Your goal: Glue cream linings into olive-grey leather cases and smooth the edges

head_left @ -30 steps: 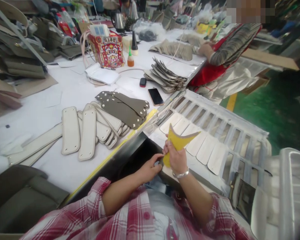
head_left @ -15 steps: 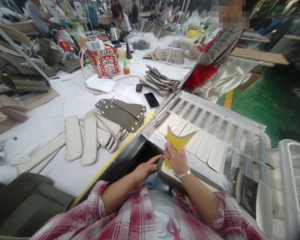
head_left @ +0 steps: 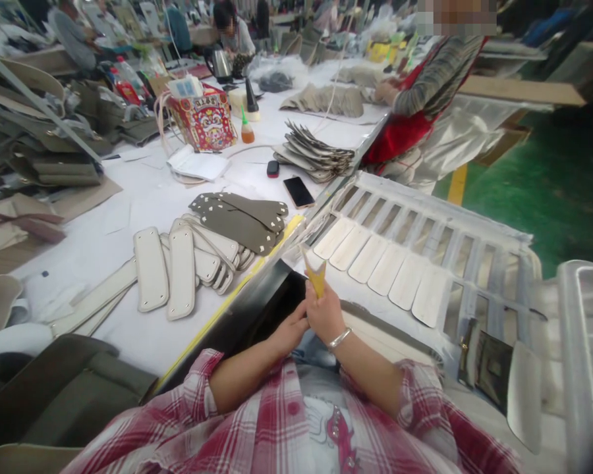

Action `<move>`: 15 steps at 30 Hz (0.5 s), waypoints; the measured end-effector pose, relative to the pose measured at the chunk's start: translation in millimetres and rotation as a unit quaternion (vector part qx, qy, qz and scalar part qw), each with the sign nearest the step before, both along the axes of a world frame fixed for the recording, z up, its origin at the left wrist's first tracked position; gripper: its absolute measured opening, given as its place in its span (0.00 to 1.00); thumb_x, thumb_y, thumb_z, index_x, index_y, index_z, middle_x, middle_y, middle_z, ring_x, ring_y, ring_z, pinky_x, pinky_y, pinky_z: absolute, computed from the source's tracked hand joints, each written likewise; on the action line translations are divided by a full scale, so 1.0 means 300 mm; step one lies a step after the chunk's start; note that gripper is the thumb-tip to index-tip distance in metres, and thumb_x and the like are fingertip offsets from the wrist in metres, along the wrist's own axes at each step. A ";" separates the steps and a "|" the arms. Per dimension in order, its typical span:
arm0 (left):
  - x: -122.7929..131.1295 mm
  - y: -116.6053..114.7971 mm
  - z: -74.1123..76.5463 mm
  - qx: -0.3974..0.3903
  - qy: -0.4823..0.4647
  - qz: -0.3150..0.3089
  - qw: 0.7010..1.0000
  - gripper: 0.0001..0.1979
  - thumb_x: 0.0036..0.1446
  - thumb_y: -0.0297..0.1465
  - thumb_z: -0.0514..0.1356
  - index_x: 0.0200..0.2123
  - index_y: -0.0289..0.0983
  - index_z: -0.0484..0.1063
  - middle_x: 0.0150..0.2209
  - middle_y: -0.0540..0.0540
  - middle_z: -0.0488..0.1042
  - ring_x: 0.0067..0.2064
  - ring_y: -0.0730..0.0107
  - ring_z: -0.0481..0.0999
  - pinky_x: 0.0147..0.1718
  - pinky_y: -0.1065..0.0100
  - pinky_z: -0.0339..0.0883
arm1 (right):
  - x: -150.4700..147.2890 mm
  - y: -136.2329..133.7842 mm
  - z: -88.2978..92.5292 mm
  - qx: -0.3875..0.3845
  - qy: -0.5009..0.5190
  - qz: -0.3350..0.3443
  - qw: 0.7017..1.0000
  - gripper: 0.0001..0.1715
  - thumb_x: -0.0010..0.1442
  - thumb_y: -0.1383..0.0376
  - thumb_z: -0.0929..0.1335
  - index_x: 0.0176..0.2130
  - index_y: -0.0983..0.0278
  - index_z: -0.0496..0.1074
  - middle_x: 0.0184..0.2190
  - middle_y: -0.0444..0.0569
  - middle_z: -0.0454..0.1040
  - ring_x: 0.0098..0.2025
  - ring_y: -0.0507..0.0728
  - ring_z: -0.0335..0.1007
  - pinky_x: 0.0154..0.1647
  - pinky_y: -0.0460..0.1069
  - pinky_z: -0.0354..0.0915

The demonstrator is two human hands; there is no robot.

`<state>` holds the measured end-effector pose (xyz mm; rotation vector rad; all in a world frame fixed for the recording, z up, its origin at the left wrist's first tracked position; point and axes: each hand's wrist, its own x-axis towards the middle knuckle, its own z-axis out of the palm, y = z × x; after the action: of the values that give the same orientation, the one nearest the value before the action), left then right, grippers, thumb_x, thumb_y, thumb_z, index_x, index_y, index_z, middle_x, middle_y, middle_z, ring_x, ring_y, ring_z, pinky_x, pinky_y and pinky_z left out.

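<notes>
My right hand (head_left: 325, 315) is closed around a yellow fan-shaped piece (head_left: 317, 280), whose pointed, notched end sticks up above the fist. My left hand (head_left: 291, 329) lies against the right one, fingers stretched out and their tips partly hidden behind it. Under and beside my right wrist is a cream panel with a dark olive edge (head_left: 395, 339), resting at the near edge of the work surface. Just beyond my hands, a row of pale rounded flaps (head_left: 368, 253) lies on a slatted white rack (head_left: 427, 227).
Cream straps with studs (head_left: 180, 270) and olive pieces (head_left: 240, 220) are heaped on the left table. Behind them lie a phone (head_left: 299, 192) and stacked flaps (head_left: 316, 155). A clear plastic bin (head_left: 573, 316) stands at right. A co-worker in a red apron (head_left: 400, 135) works across the rack.
My right hand has moved left and down to meet my left hand. The yellow piece has turned from its broad side to a narrower view.
</notes>
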<state>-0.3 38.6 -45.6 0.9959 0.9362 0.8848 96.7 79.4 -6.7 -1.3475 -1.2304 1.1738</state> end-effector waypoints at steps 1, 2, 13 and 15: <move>0.005 0.000 0.002 -0.010 0.004 0.001 1.000 0.30 0.51 0.31 0.57 0.59 0.40 0.58 0.60 0.48 0.59 0.61 0.58 0.55 0.61 0.58 0.46 | 0.002 0.011 0.010 -0.018 0.024 0.001 1.000 0.23 0.48 0.55 0.69 0.42 0.65 0.71 0.18 0.42 0.64 0.21 0.52 0.60 0.23 0.48 0.63; 0.009 0.000 0.001 -0.022 0.003 -0.003 1.000 0.30 0.51 0.32 0.58 0.59 0.41 0.58 0.60 0.48 0.60 0.61 0.58 0.55 0.60 0.58 0.47 | 0.013 0.021 0.025 -0.030 0.043 0.000 0.999 0.22 0.48 0.54 0.68 0.40 0.65 0.70 0.17 0.41 0.62 0.19 0.51 0.57 0.19 0.47 0.61; 0.053 0.025 0.008 -0.001 0.046 -0.006 0.999 0.25 0.58 0.41 0.53 0.56 0.37 0.61 0.57 0.43 0.63 0.58 0.60 0.61 0.59 0.60 0.51 | 0.791 -0.088 0.133 -0.049 0.110 -0.220 0.968 0.15 0.49 0.53 0.68 0.33 0.60 0.69 0.26 0.46 0.65 0.20 0.48 0.55 0.15 0.44 0.47; 0.060 0.023 0.011 0.046 0.105 -0.020 0.993 0.23 0.60 0.39 0.51 0.56 0.37 0.61 0.58 0.45 0.61 0.59 0.62 0.59 0.60 0.60 0.48 | 0.934 -0.160 0.053 -0.084 0.004 -0.276 0.958 0.16 0.48 0.51 0.67 0.27 0.61 0.66 0.19 0.44 0.61 0.18 0.49 0.53 0.15 0.45 0.47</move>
<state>17.6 45.4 -42.3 1.2003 1.0546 0.8057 376.8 31.4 9.2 -1.6704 -0.6827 0.8894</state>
